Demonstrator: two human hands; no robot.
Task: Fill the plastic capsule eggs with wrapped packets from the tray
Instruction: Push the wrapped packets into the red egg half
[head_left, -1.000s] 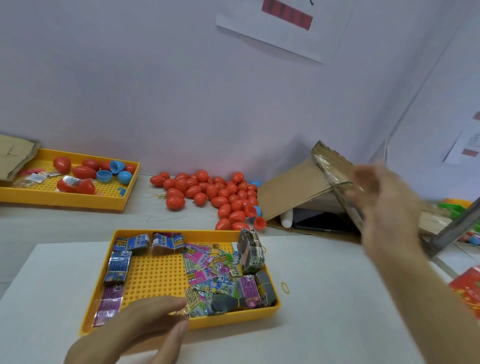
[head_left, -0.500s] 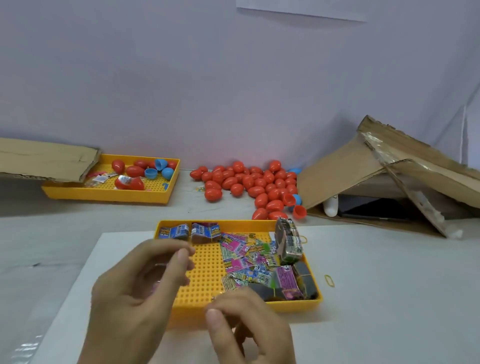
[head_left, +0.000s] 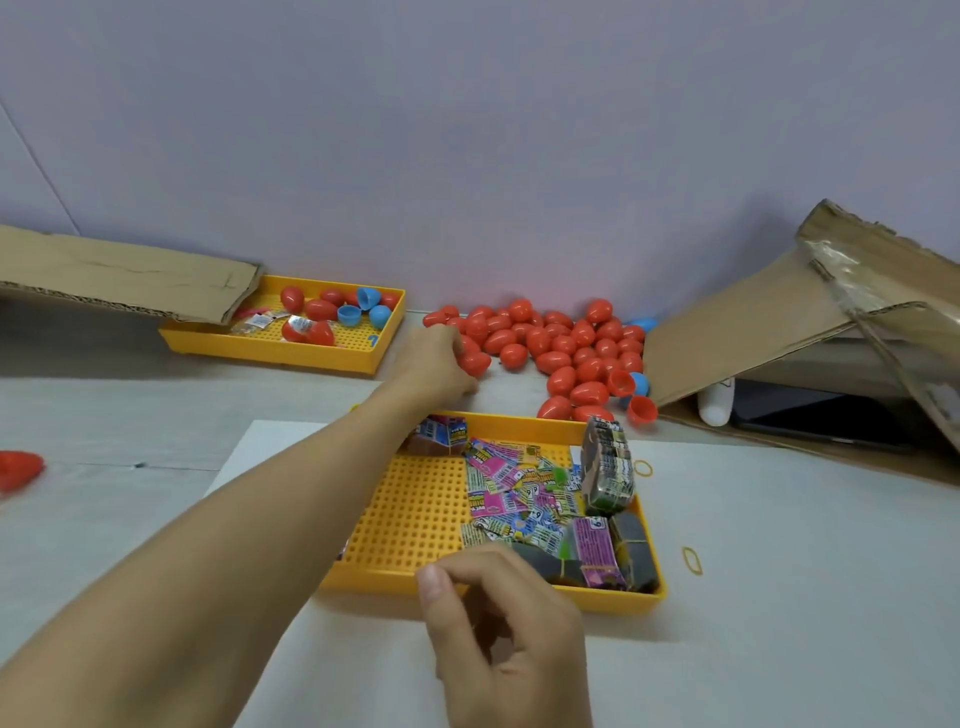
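Closest to me, my right hand (head_left: 506, 623) hovers over the near edge of the yellow tray (head_left: 415, 519), fingers curled inward; whether they pinch anything I cannot tell. Wrapped packets (head_left: 519, 499) fill the tray's right half. Farther out, my left hand (head_left: 436, 369) reaches past the tray, fingers curled around a red egg (head_left: 475, 362) at the edge of the pile of eggs (head_left: 566, 343) by the wall.

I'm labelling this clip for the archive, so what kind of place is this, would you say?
Probably a small hand-packing or assembly workstation, not a home kitchen or shop. A heap of red capsule eggs lies against the wall, a yellow tray holds loose wrapped packets, and torn cardboard sits alongside.
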